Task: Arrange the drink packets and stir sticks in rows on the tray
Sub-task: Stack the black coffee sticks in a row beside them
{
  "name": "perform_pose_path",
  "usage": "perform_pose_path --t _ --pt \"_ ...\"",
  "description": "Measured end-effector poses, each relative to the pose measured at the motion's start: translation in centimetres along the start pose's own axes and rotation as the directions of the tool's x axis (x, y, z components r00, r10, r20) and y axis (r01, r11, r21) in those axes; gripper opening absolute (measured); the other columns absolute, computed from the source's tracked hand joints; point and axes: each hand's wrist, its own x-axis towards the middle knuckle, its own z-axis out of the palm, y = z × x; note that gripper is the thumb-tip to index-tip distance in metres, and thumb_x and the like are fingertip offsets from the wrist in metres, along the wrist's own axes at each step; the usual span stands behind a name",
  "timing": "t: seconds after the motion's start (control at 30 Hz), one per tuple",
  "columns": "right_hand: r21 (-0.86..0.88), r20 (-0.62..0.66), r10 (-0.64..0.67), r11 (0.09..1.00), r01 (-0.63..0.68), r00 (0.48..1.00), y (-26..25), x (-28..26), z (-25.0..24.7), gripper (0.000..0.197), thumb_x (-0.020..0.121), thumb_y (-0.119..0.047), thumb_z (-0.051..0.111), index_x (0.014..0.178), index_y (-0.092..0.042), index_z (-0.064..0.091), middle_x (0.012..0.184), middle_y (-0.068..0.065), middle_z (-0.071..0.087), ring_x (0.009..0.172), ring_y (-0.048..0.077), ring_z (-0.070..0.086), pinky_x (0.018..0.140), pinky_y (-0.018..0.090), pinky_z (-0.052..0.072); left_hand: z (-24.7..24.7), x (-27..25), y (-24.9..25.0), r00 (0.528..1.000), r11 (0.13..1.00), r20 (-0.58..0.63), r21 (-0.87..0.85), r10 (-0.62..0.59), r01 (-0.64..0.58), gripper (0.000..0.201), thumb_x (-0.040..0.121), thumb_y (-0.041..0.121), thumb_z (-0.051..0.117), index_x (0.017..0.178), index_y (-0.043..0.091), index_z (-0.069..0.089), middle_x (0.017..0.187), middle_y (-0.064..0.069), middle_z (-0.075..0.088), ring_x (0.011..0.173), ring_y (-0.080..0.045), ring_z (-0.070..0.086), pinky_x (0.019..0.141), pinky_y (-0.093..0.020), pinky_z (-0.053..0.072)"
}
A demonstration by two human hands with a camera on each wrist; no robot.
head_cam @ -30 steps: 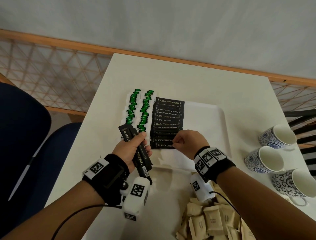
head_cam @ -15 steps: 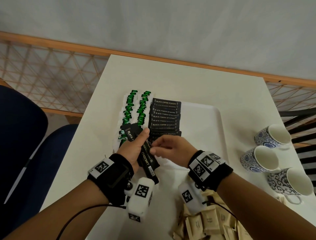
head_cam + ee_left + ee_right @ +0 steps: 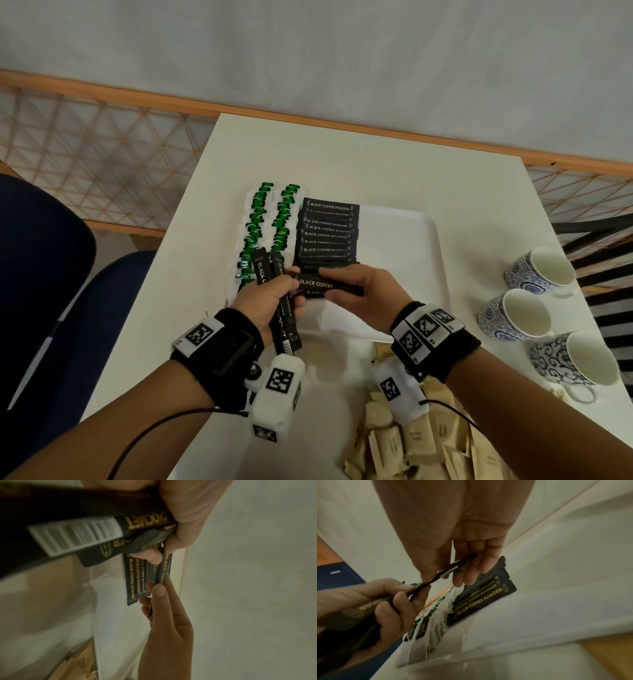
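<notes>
A white tray [image 3: 404,246] holds two rows of white, green-labelled tea bags [image 3: 255,226] at its left and a row of black coffee powder packets [image 3: 327,233] beside them. My left hand [image 3: 270,298] grips a bunch of black coffee packets [image 3: 284,322] upright over the tray's near left corner. My right hand [image 3: 356,291] pinches one black packet [image 3: 329,285] crosswise, just above the near end of the black row. Its left end touches my left thumb. The wrist views show the same single packet [image 3: 452,569] between fingers and thumb, and the bunch [image 3: 85,534] in my left fist.
Three blue-patterned white mugs [image 3: 513,315] stand at the table's right edge. A heap of beige sachets [image 3: 411,442] lies near the front edge. A dark blue chair [image 3: 51,274] stands left of the table. A wooden-framed lattice rail runs behind it.
My right hand went from the black row to the bunch in my left hand, took one packet, and now holds it crosswise over the row's near end.
</notes>
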Motion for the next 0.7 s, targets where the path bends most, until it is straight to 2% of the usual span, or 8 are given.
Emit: perform_pose_path --t 0.07,0.13,0.23,0.3,0.37,0.43,0.57,0.7 --pt "0.012 0.019 0.052 0.999 -0.052 0.998 0.1 -0.2 -0.3 0.03 0.088 -0.027 0.066 0.118 -0.032 0.067 0.1 -0.017 0.062 0.094 0.003 0.057 0.088 0.015 0.04 0.0 0.1 -0.2 1.0 1.0 -0.005 0.016 0.007 -0.007 0.016 0.09 0.001 0.055 0.097 0.012 0.064 0.056 -0.002 0.062 0.046 -0.012 0.058 0.044 -0.019 0.047" --pt "-0.005 0.009 0.053 0.999 -0.053 0.999 0.2 -0.3 -0.6 0.025 0.088 -0.024 0.065 0.112 -0.031 0.07 0.096 -0.017 0.063 0.091 0.002 0.057 0.084 0.013 0.039 0.1 0.1 -0.4 1.0 1.0 -0.004 0.03 0.006 -0.006 0.017 0.089 -0.001 0.056 0.094 0.013 0.063 0.057 -0.003 0.062 0.046 -0.012 0.059 0.044 -0.019 0.048" --pt "-0.011 -0.015 0.072 0.997 -0.072 0.997 0.5 -0.2 -0.9 0.02 0.086 -0.021 0.067 0.104 -0.029 0.073 0.089 -0.021 0.061 0.086 -0.001 0.057 0.079 0.008 0.04 0.3 0.1 -0.5 1.0 1.0 -0.02 0.016 0.002 -0.001 0.015 0.089 0.001 0.057 0.094 0.014 0.062 0.066 -0.005 0.063 0.048 -0.013 0.06 0.045 -0.021 0.048" --pt "-0.089 -0.023 0.08 0.993 -0.082 0.997 0.9 -0.1 -1.1 0.02 0.088 -0.02 0.065 0.105 -0.028 0.073 0.081 -0.022 0.055 0.079 -0.003 0.053 0.072 0.004 0.037 0.2 0.1 -0.3 0.999 1.0 -0.033 -0.009 0.001 -0.001 0.013 0.089 0.003 0.059 0.094 0.014 0.061 0.071 -0.006 0.062 0.05 -0.013 0.059 0.045 -0.022 0.049" --pt "-0.193 0.011 0.102 0.976 -0.098 0.995 1.2 0.0 -1.3 0.022 0.09 -0.02 0.061 0.107 -0.027 0.072 0.083 -0.02 0.052 0.08 0.001 0.051 0.075 0.006 0.038 0.0 0.2 0.0 0.999 0.999 -0.041 -0.034 0.004 -0.005 0.012 0.088 0.003 0.061 0.092 0.014 0.061 0.072 -0.006 0.061 0.05 -0.013 0.057 0.046 -0.022 0.05" --pt "-0.272 0.051 0.146 0.954 -0.127 0.988 1.3 0.0 -1.2 0.021 0.09 -0.022 0.06 0.107 -0.029 0.072 0.092 -0.015 0.055 0.09 0.008 0.054 0.084 0.017 0.041 -0.3 0.4 0.3 0.999 0.998 -0.036 -0.056 0.004 -0.006 0.012 0.087 0.002 0.06 0.089 0.014 0.06 0.07 -0.006 0.058 0.05 -0.014 0.055 0.047 -0.023 0.05" --pt "-0.287 0.079 0.193 0.944 -0.163 0.978 0.9 0.4 -0.6 0.019 0.088 -0.025 0.063 0.104 -0.03 0.073 0.1 -0.014 0.068 0.094 0.007 0.06 0.084 0.018 0.043 -0.6 0.6 0.5 1.0 0.997 -0.021 -0.077 -0.004 0.002 0.013 0.087 0.001 0.059 0.087 0.015 0.058 0.068 -0.005 0.056 0.052 -0.014 0.054 0.048 -0.023 0.05" --pt "-0.332 0.051 0.174 0.932 -0.148 0.983 0.9 1.3 0.0 0.014 0.085 -0.028 0.066 0.097 -0.028 0.073 0.093 -0.012 0.062 0.089 0.009 0.058 0.081 0.023 0.046 -0.6 0.8 0.5 1.0 0.998 -0.017 -0.059 -0.006 0.005 0.013 0.087 0.002 0.06 0.087 0.015 0.059 0.068 -0.004 0.057 0.053 -0.014 0.054 0.048 -0.023 0.05"
